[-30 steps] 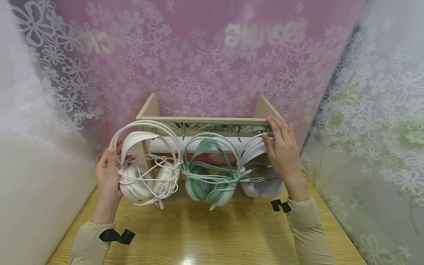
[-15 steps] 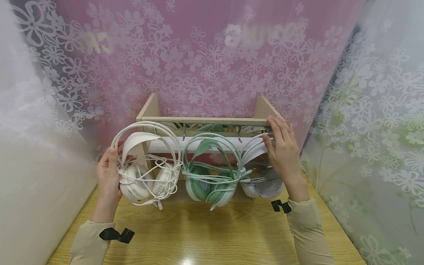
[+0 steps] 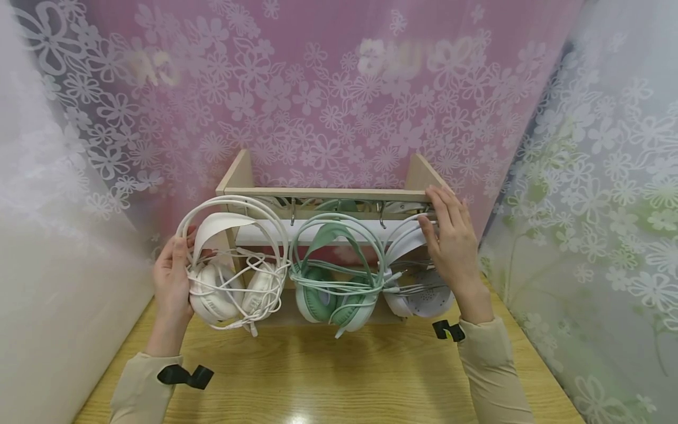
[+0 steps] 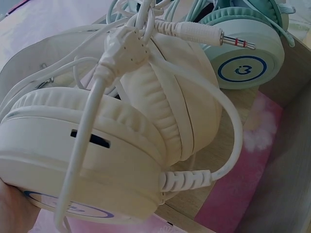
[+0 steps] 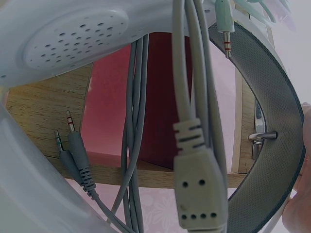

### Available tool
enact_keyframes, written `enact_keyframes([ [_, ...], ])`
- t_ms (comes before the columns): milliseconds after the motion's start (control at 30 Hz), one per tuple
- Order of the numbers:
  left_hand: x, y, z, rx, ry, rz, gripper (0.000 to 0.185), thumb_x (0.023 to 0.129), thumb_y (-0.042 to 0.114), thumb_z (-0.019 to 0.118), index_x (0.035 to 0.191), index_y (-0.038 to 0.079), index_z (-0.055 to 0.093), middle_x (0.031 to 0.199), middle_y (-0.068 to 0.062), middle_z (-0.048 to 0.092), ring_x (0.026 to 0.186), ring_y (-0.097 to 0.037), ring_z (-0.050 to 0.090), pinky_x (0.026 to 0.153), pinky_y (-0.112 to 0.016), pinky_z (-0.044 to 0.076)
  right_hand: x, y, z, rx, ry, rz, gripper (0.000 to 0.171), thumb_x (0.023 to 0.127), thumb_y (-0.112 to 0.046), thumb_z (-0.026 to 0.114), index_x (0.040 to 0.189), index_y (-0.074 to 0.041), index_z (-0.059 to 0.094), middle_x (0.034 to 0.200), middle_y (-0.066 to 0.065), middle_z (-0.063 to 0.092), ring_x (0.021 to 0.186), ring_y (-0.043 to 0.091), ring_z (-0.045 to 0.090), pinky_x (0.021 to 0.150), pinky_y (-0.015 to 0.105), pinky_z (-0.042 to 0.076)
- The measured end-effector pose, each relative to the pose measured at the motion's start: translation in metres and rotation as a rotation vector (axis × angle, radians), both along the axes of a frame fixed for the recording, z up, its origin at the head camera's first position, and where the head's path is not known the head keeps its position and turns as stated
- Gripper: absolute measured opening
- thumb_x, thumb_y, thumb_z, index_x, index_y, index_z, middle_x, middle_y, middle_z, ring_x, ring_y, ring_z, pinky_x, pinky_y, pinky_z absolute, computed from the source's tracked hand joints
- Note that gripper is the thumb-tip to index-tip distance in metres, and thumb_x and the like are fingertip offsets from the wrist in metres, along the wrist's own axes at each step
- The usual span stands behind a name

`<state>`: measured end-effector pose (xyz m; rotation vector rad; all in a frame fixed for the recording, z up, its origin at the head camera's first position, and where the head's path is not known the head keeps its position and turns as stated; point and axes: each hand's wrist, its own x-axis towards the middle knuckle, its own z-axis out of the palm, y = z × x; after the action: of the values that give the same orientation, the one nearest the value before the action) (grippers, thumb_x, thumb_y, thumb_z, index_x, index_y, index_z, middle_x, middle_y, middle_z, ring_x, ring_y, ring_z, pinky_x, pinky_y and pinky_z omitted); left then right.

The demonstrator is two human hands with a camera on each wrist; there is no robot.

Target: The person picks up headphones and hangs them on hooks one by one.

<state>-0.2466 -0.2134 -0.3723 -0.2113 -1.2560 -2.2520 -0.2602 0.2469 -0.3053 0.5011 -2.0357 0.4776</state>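
Note:
In the head view, my left hand (image 3: 173,277) grips the white headphones (image 3: 213,297) at the left side, thumb in front of the headband and fingers behind. Their white cord is wound loosely across both ear cups. A white plug (image 4: 235,42) sticks out in the left wrist view. My right hand (image 3: 452,247) rests with fairly straight fingers on the right end of the wooden rack (image 3: 328,192). Its thumb lies near the headband of the pale lavender headphones (image 3: 429,294); whether they touch I cannot tell. Mint green headphones (image 3: 312,297) hang between the two pairs.
Metal hooks (image 3: 382,215) line the rack's underside, and more headphones show dimly behind. The rack stands on a wood-grain table (image 3: 318,371). A pink floral wall (image 3: 328,88) rises behind; pale walls close in both sides.
The white headphones have sunk very slightly, and their dangling cord end has shifted a little left. My right hand keeps its place on the rack.

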Motion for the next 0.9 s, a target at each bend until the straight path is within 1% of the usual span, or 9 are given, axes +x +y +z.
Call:
enact_keyframes([
  [167,0.001,0.000,-0.001,0.003,0.013,0.002,0.036,0.105,0.022,0.054,0.115,-0.010,0.066,0.134,-0.014,0.060,0.080,-0.018,0.072,0.078,-0.028,0.062,-0.001,0.000,0.000,-0.004,0.007,0.004,0.063,0.107,-0.053,0.038,0.146,-0.005,0.051,0.149,0.016,0.051,0.144,0.034,0.040,0.125,0.057,0.018],
  [233,0.001,0.000,-0.001,-0.001,0.017,0.003,0.036,0.105,0.022,0.055,0.116,-0.011,0.065,0.134,-0.015,0.059,0.080,-0.019,0.072,0.079,-0.028,0.062,-0.001,0.000,0.000,-0.003,0.009,0.004,0.063,0.107,-0.053,0.038,0.146,-0.005,0.051,0.149,0.016,0.051,0.144,0.034,0.040,0.125,0.057,0.018],
  [300,0.001,0.000,-0.003,-0.017,0.012,0.009,0.038,0.105,0.022,0.054,0.119,-0.012,0.064,0.133,-0.014,0.061,0.080,-0.018,0.072,0.079,-0.027,0.062,-0.001,0.000,-0.001,-0.003,0.010,0.001,0.063,0.107,-0.053,0.038,0.146,-0.005,0.051,0.149,0.016,0.051,0.143,0.034,0.041,0.125,0.057,0.018],
  [433,0.002,-0.001,-0.007,-0.038,-0.018,0.023,0.038,0.106,0.022,0.053,0.129,-0.008,0.062,0.117,-0.011,0.068,0.081,-0.018,0.072,0.078,-0.026,0.062,-0.001,0.000,0.000,-0.002,0.005,0.000,0.063,0.107,-0.053,0.038,0.146,-0.005,0.051,0.149,0.017,0.051,0.143,0.034,0.040,0.125,0.056,0.018],
  [533,0.003,-0.002,-0.010,-0.052,-0.028,0.026,0.041,0.106,0.023,0.053,0.134,-0.006,0.060,0.106,-0.009,0.070,0.081,-0.017,0.072,0.078,-0.026,0.062,-0.001,0.000,0.000,-0.002,0.000,0.003,0.063,0.108,-0.053,0.038,0.147,-0.005,0.051,0.149,0.017,0.050,0.144,0.034,0.040,0.126,0.055,0.017],
  [667,0.002,-0.003,-0.012,-0.065,-0.026,0.027,0.044,0.106,0.025,0.053,0.135,-0.007,0.058,0.106,-0.009,0.069,0.082,-0.017,0.072,0.079,-0.026,0.062,0.000,0.000,0.000,-0.005,-0.001,0.009,0.061,0.108,-0.051,0.039,0.149,-0.007,0.050,0.151,0.015,0.049,0.144,0.034,0.039,0.126,0.056,0.017],
  [900,0.000,-0.002,-0.013,-0.048,-0.026,0.035,0.047,0.106,0.025,0.054,0.136,-0.011,0.055,0.109,-0.008,0.070,0.084,-0.017,0.071,0.079,-0.025,0.061,0.000,0.000,0.000,-0.003,-0.002,0.011,0.061,0.108,-0.051,0.039,0.149,-0.007,0.050,0.152,0.015,0.049,0.145,0.034,0.039,0.125,0.056,0.017],
])
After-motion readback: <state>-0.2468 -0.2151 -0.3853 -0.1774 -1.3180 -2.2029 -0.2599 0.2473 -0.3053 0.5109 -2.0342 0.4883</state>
